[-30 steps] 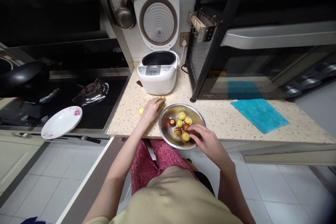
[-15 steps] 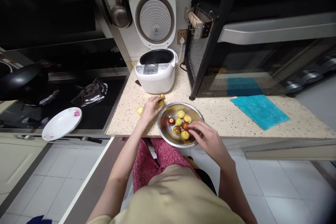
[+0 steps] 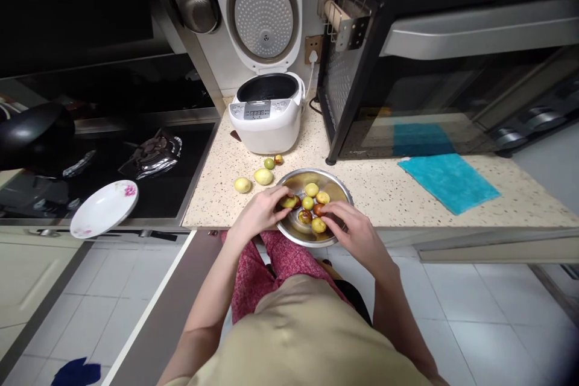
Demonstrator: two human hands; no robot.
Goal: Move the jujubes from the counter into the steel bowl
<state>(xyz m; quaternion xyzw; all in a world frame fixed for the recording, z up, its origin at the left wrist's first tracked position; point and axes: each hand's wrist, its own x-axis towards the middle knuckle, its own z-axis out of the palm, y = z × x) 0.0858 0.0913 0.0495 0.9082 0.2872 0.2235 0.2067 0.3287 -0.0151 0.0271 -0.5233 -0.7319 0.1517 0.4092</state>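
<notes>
My left hand (image 3: 262, 210) reaches over the left rim of a shiny metal bowl (image 3: 344, 190), a yellow-green jujube (image 3: 289, 201) pinched in its fingers. Inside the bowl lie several more jujubes, some yellow, some with brown patches. My right hand (image 3: 355, 226) reaches in from the right, thumb and fingers closed on a reddish-brown jujube (image 3: 318, 210) that they partly cover. Left of the bowl on the counter rest two pale yellow jujubes (image 3: 263, 177), a small green one (image 3: 269, 163) and a brown-patched one (image 3: 278, 160).
Behind the bowl stands a white rice cooker (image 3: 266, 126) with its lid raised. A black-framed rack with an oven (image 3: 420, 90) rises at the right, a blue cloth (image 3: 452, 184) before it. Leftward are a gas hob (image 3: 154, 154) and a white plate (image 3: 103, 210) overhanging the edge.
My left hand has moved from the counter, right and toward me, to the bowl with a jujube. The right hand stays at the bowl. The view has shifted slightly.
</notes>
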